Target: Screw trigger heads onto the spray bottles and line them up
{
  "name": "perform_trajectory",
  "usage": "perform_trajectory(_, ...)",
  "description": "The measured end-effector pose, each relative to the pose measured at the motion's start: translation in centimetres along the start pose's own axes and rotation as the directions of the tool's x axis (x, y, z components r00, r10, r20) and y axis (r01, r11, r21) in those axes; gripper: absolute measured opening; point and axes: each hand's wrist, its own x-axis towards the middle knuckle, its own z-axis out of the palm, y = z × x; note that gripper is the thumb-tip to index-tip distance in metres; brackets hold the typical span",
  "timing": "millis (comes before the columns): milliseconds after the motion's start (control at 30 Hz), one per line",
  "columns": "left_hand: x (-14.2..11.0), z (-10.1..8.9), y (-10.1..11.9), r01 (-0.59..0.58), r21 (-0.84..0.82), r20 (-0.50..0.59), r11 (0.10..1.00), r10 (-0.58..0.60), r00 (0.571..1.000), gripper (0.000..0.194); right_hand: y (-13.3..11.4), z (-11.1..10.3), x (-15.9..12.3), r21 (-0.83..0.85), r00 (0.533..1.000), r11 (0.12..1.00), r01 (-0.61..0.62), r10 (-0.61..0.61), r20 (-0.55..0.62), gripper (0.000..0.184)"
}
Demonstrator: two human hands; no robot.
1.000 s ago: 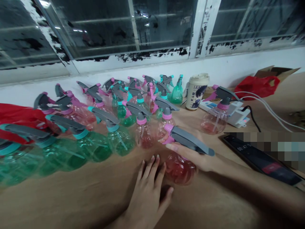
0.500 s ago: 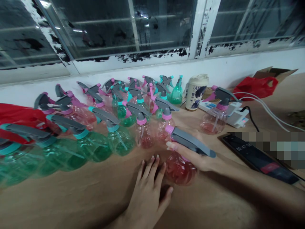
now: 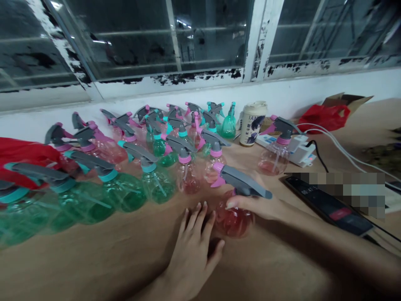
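Observation:
My right hand (image 3: pixel 253 205) is closed round the neck of a pink spray bottle (image 3: pixel 233 223) with a grey trigger head and pink nozzle; its far fingers are hidden behind the bottle. The bottle is upright on the table. Just left of it my left hand (image 3: pixel 194 242) lies flat on the tabletop, fingers spread, holding nothing. Beyond the held bottle stand two more pink spray bottles, one (image 3: pixel 189 179) directly ahead of my left hand. A green spray bottle (image 3: pixel 159 184) heads a row that runs off to the left.
More pink and green spray bottles crowd toward the wall. A red plastic bag (image 3: pixel 28 156) lies at the left. On the right are a paper coffee cup (image 3: pixel 252 125), a lone pink spray bottle (image 3: pixel 272 159), a power strip with cables, a phone (image 3: pixel 326 205) and another red bag (image 3: pixel 326 117).
My right thumb has slid down from the trigger head to the neck, baring the pink trigger. My left hand has stayed nearly still; the view has shifted slightly.

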Motion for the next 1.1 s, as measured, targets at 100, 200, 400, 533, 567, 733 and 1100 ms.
perform_trajectory(100, 0.1, -0.1, 0.0, 0.001, -0.008, 0.003, 1.0, -0.001, 1.0, 0.046, -0.2, -0.4, -0.4, -0.003, 0.999, 0.999, -0.05, 0.05, -0.018, 0.033)
perform_trajectory(200, 0.2, -0.1, 0.0, 0.005, -0.026, 0.003, 1.0, -0.005, 1.0, 0.048, -1.2, -0.9, -0.6, -0.077, 0.996, 0.993, -0.084, 0.087, 0.03, 0.029)
perform_trajectory(400, 0.2, 0.1, -0.1, 0.012, -0.039, -0.011, 0.999, -0.013, 1.0, 0.047, -2.4, -1.8, -2.3, -0.222, 0.999, 0.975, -0.017, 0.022, 0.023, 0.055)
perform_trajectory(533, 0.4, 0.0, 0.0, 0.003, -0.021, 0.004, 1.0, -0.003, 1.0, 0.045, -2.4, -1.7, -3.9, -0.32, 0.997, 0.945, -0.072, 0.063, -0.036, 0.055)
perform_trajectory(567, 0.5, 0.0, 0.0, 0.004, -0.017, 0.003, 1.0, -0.004, 1.0, 0.045, -2.3, -1.7, -4.1, -0.334, 0.996, 0.939, -0.087, 0.076, -0.044, 0.055)
perform_trajectory(733, 0.6, -0.2, 0.0, -0.003, -0.003, -0.003, 1.0, 0.003, 1.0, 0.048, -1.9, -2.5, -4.5, -0.447, 0.995, 0.889, -0.094, 0.076, -0.059, 0.057)
perform_trajectory(1100, 0.7, -0.1, -0.3, -0.02, 0.007, -0.02, 1.0, 0.02, 1.0, 0.048, 2.6, -7.2, -2.9, -0.5, 0.969, 0.835, -0.23, 0.147, -0.199, 0.037)
